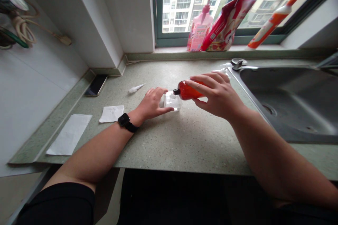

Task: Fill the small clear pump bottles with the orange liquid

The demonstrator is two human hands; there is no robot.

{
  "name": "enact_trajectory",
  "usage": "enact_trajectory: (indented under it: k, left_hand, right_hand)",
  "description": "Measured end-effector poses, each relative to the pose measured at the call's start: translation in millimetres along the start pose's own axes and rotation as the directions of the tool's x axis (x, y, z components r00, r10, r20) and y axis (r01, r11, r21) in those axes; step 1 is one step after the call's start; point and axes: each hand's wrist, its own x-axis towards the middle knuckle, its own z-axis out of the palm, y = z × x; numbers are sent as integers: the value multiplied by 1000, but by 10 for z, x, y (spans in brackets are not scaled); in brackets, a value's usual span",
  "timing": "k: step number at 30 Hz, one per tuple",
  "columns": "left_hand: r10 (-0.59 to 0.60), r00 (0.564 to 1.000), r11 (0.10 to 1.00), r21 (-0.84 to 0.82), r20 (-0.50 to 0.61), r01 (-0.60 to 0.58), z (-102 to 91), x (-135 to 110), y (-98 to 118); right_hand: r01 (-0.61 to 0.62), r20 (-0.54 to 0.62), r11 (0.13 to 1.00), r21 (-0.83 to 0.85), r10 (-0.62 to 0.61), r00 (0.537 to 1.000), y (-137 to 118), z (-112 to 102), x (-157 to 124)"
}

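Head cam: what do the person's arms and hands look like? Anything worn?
Both forearms are bare, with no sleeves or gloves. The left hand has a black square-faced watch on a black strap at the wrist; the right hand has nothing on its wrist. No rings show.

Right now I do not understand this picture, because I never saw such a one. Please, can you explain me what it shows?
This picture comes from a camera worn on a person's head, looking down at their own bare hands. The left hand steadies a clear square container. The right hand holds a red bottle, tilted with its black top toward the container. They are at a speckled green countertop, with a steel sink to the right, and a phone and white paper sheets to the left.
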Motion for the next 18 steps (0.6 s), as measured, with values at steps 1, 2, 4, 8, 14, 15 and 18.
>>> enact_trajectory:
  k: [1,2,4,8,14,15,18]
  left_hand:
    - [3,1000,1000,0,-1,-3,1,0,-2]
    - [5,1000,1000,0,-3,-5,2,0,-4]
    - [12,1000,1000,-2,-5,-12,3,0,-7]
    - [21,1000,1000,-5,-10,-22,2,3,-10]
    - [20,1000,1000,-2,-4,-20,0,1,-10]
    - [19,1000,1000,0,-3,-19,1,1,-9]
    - [15,1000,1000,4,1,-15,4,3,-8]
  right_hand:
    - [-3,5,1000,2,3,1000,2,-1,1]
    - [-5,9,1000,4,5,1000,4,-1,1]
    - [-5,16,1000,7,5,1000,10,-1,2]
    - [0,16,1000,10,0,1000,21,-1,2]
    - [-4,15,1000,14,4,1000,18,4,0]
    - [-6,16,1000,12,6,1000,15,5,0]
    - [-15,21,1000,6,15,1000,9,6,1]
